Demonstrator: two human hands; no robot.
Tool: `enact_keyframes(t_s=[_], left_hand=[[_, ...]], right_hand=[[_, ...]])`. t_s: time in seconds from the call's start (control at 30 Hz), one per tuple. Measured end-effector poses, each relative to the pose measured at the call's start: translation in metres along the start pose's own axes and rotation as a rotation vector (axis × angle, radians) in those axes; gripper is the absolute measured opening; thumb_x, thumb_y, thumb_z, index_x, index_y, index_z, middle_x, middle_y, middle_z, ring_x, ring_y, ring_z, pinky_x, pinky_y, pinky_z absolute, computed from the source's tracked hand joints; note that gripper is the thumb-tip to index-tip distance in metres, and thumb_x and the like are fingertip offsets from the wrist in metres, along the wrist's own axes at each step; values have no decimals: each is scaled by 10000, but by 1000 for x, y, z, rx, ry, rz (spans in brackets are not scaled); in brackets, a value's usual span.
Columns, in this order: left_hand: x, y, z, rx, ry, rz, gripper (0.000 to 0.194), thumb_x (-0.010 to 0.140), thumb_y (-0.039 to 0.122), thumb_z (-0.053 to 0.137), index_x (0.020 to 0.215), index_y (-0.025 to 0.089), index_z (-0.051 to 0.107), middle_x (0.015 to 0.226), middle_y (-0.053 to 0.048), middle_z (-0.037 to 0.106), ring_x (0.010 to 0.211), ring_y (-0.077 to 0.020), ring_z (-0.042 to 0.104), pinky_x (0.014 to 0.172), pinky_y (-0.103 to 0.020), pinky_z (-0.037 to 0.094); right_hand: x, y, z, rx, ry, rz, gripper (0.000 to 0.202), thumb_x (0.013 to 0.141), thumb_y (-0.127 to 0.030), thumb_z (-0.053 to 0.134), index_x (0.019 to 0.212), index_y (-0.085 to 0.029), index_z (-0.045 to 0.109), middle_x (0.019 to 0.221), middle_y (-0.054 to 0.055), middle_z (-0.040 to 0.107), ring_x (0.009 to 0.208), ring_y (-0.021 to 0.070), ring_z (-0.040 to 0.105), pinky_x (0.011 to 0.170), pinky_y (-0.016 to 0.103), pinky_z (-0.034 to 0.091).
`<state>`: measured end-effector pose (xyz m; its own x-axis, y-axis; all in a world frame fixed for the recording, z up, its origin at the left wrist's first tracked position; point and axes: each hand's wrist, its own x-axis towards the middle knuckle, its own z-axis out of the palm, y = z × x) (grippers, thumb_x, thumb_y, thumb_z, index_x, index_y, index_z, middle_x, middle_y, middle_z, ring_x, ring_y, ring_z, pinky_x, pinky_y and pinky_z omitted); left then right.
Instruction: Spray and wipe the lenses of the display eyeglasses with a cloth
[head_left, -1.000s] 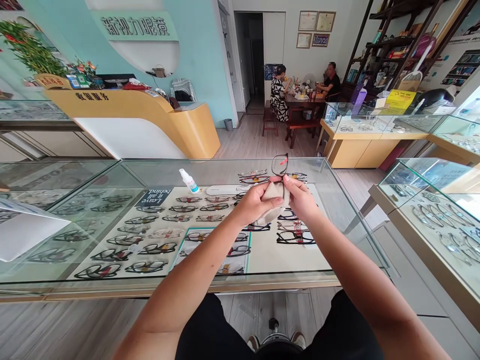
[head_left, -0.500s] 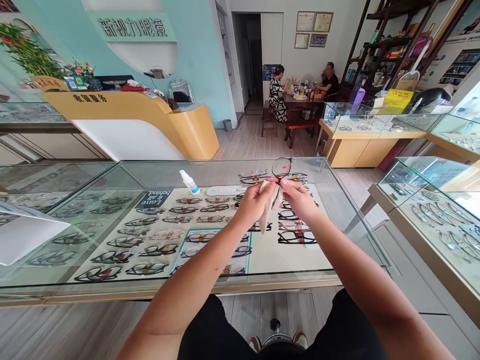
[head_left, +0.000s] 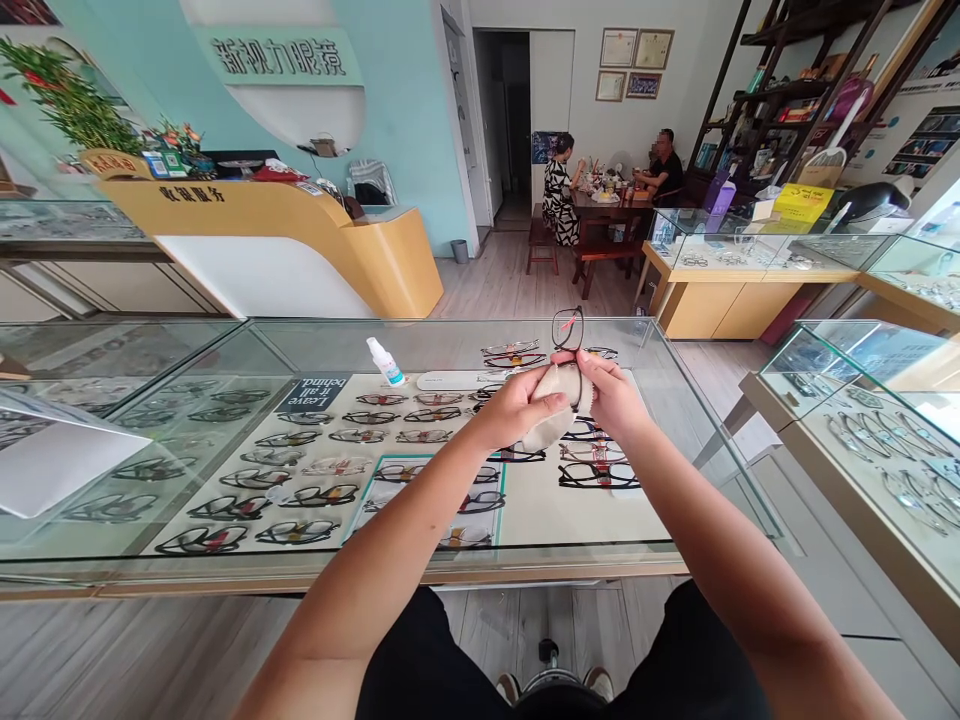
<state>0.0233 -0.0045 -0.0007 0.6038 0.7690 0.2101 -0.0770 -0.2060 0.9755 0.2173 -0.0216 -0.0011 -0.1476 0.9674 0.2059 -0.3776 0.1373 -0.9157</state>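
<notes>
A dark-framed pair of eyeglasses (head_left: 568, 329) is held up over the glass counter, one lens with a red mark standing above my fingers. My right hand (head_left: 613, 395) is closed on the frame near its middle. A beige cleaning cloth (head_left: 549, 428) is pinched in my left hand (head_left: 513, 408), its thumb pressing the cloth against the other lens. The cloth and fingers hide most of that lens. To the left, a white spray bottle (head_left: 385, 362) with a blue label stands on the counter.
The glass display counter (head_left: 592, 560) holds rows of eyeglasses, with more frames (head_left: 596, 474) under my arms. A white panel (head_left: 67, 455) sits at the left. Another glass case (head_left: 885, 430) stands to the right. Two people sit at a table (head_left: 607, 203) at the back.
My left hand has turned, and the cloth now spreads over the lower lens instead of hanging down. The eyeglasses have turned more upright and shifted slightly right in view.
</notes>
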Motion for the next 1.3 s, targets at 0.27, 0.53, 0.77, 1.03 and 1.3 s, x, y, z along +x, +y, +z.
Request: enact_keyframes(t_s=[0.27, 0.53, 0.77, 1.03, 1.3], left_hand=[[3, -5, 20, -200, 169, 18, 719, 814, 622, 983, 1299, 171, 703, 867, -37, 814, 767, -213, 788, 723, -314, 617], [4, -1, 20, -194, 344, 54, 680, 772, 805, 923, 933, 193, 674, 678, 11, 707, 581, -145, 679, 559, -265, 563], [6, -2, 19, -230, 432, 23, 719, 734, 861, 912, 885, 197, 684, 618, 29, 654, 510, -136, 637, 491, -256, 526], [4, -4, 16, -133, 311, -19, 746, 823, 913, 802, 990, 188, 749, 704, -19, 739, 577, -199, 714, 564, -321, 597], [1, -5, 6, -4, 153, 71, 641, 954, 759, 790, 1246, 190, 834, 1139, -110, 869, 1188, -325, 804, 1062, -398, 620]], right_hand=[[-2, 6, 9, -21, -85, -30, 594, 870, -796, 845, 1077, -240, 874, 727, -39, 487, 623, 140, 432, 563, 308, 419], [-4, 14, 10, -74, -190, -63, 517, 975, -672, 801, 1344, -311, 828, 902, 3, 620, 820, 192, 573, 824, 364, 542], [-4, 12, 11, -5, -257, -29, 477, 944, -688, 841, 1223, -301, 858, 968, 15, 668, 873, 210, 627, 918, 395, 571], [-4, 11, 8, -102, -104, -83, 516, 999, -725, 747, 1174, -262, 893, 859, 8, 579, 729, 181, 534, 707, 349, 534], [-2, 0, 6, -90, 4, -17, 587, 895, -795, 800, 1037, -233, 894, 815, 6, 567, 632, 136, 343, 551, 318, 298]])
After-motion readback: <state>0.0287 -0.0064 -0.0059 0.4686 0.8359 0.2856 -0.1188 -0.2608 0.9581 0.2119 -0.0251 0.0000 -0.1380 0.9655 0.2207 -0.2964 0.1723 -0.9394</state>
